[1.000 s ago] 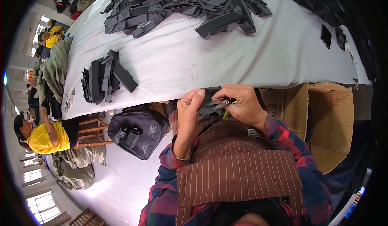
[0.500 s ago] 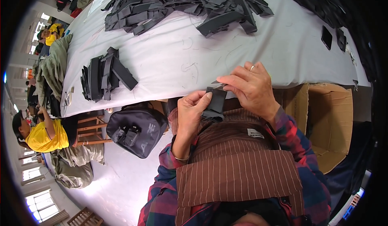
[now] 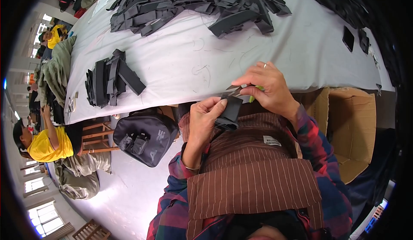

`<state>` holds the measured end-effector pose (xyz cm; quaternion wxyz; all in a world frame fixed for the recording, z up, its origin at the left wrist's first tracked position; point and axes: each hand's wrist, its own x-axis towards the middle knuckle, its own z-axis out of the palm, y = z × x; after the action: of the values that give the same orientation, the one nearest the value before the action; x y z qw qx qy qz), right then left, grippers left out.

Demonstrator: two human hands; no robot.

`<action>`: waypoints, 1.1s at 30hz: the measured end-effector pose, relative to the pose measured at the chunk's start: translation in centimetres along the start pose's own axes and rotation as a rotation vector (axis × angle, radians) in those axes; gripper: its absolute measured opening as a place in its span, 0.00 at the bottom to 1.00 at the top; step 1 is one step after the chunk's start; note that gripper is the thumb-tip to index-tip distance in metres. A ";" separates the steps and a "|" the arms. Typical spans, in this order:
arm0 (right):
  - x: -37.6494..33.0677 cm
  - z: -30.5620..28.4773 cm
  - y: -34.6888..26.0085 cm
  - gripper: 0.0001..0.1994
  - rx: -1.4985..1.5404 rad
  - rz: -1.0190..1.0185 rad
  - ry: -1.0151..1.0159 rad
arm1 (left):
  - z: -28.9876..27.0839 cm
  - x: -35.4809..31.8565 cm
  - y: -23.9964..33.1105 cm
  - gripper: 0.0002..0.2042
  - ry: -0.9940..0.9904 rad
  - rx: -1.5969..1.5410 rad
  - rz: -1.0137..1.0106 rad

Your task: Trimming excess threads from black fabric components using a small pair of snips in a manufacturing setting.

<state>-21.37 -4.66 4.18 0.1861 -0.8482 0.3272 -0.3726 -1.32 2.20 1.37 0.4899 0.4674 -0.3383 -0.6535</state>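
Observation:
My left hand pinches a dark grey folded fabric strip between thumb and fingers, just off the table's near edge. My right hand is closed on small thread snips with metal blades; a bit of yellow-green shows under the fingers. The blades lie at the upper edge of the strip, close to my left thumb. On the table, left of my hands, lies a small stack of similar dark strips. A large heap of these strips spreads across the far side.
The white-covered table carries loose thread ends, a black phone and dark cloth at right. An open cardboard box stands at my right, a black backpack at my left. A person in yellow is farther left.
My right hand has turned slightly, and more of the snips, with the yellow-green part, shows. The left hand still holds the strip in nearly the same place.

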 end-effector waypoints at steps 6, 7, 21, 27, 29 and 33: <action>0.2 -0.1 -0.6 0.11 -0.250 -0.144 0.026 | -0.4 0.1 -0.2 0.09 -0.010 0.051 -0.004; 0.2 0.0 -0.6 0.11 -0.264 -0.160 0.030 | -0.3 0.1 -0.1 0.09 -0.007 0.068 -0.007; 0.1 -0.1 -0.7 0.10 -0.225 -0.107 0.015 | -1.0 0.2 -0.4 0.09 -0.020 0.060 -0.016; 0.0 0.1 -0.6 0.09 -0.283 -0.178 0.002 | -0.8 0.2 0.0 0.10 -0.027 0.093 -0.018; 0.0 0.3 -0.4 0.09 -0.266 -0.181 0.001 | -0.8 0.1 0.0 0.10 -0.032 0.101 -0.021; 0.0 -0.1 -0.4 0.09 -0.211 -0.140 -0.045 | -0.7 -0.4 0.9 0.09 -0.037 0.017 -0.059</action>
<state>-21.26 -4.35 4.47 0.0764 -0.8920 0.3003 -0.3292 -0.36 2.29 2.02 0.4600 0.4694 -0.3389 -0.6732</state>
